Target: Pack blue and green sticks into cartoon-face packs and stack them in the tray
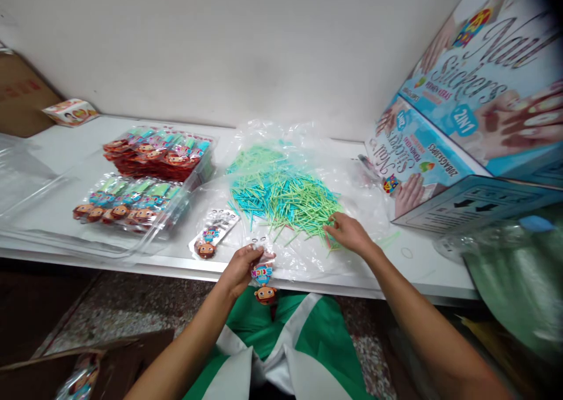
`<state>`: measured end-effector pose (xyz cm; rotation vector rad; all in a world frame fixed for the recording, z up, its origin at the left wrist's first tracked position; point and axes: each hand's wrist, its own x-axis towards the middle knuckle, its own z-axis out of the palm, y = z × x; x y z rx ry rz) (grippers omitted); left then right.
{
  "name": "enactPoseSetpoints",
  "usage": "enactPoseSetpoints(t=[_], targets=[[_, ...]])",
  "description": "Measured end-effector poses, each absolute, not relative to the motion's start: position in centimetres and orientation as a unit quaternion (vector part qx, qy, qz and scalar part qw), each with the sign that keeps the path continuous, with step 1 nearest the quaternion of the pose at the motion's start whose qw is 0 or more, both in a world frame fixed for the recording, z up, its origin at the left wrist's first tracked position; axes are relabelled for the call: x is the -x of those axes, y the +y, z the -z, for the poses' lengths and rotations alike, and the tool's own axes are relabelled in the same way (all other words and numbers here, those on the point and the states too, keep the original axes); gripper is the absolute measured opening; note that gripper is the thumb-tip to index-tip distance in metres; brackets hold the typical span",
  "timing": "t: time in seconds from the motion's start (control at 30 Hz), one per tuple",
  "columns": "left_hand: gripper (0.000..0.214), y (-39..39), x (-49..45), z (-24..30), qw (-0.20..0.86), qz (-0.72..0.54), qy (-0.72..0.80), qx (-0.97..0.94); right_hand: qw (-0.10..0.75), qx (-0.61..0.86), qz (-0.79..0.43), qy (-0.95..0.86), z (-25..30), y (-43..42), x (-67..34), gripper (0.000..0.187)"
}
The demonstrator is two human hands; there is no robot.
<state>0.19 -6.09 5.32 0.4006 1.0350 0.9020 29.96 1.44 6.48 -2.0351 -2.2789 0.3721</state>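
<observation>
Left fingers (254, 252) clamp, partly hide pouch (264, 275); right fingers (336, 219) at sticks (292, 203) (can't tell grip).

Sachet (264, 275) w/ cartoon face, face end down, blue & grn sticks (281, 199), loose heap on plastic (303, 263)

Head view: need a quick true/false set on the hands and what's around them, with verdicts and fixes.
1. The left hand holds a cartoon-printed packet. True.
2. The right hand holds a packet too. False: it is at the thin sticks.
3. The sticks are all red. False: they are green and blue.
4. A clear tray with more packets is left of the sticks. True.
5. The Nail Stickers boxes are left of the sticks. False: they are to the right.
</observation>
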Motion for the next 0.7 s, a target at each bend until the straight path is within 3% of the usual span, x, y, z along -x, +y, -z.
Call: enactPoseSetpoints(t=[0.2, 0.33, 0.53, 0.7], targets=[[0.014, -6.3, -0.4, -5.5, 0.754, -0.415, 0.476, -0.178, -0.063, 0.633, -0.089, -0.766, -6.1, 0.9, -26.4, 0.041], [0.012, -6.4, -0.4, -5.9, 0.749, -0.415, 0.489, -0.166, -0.101, 0.616, -0.082, -0.777, -5.6, 1.5, -25.2, 0.031], [0.011, -6.3, -0.2, -5.7, 0.751, -0.421, 0.481, -0.167, -0.084, 0.620, -0.098, -0.773, -4.7, 3.0, -25.4, 0.022], [0.011, -6.4, 0.2, -5.7, 0.751, -0.427, 0.475, -0.170, -0.007, 0.653, -0.117, -0.748, -5.4, 4.2, -27.9, 0.016]])
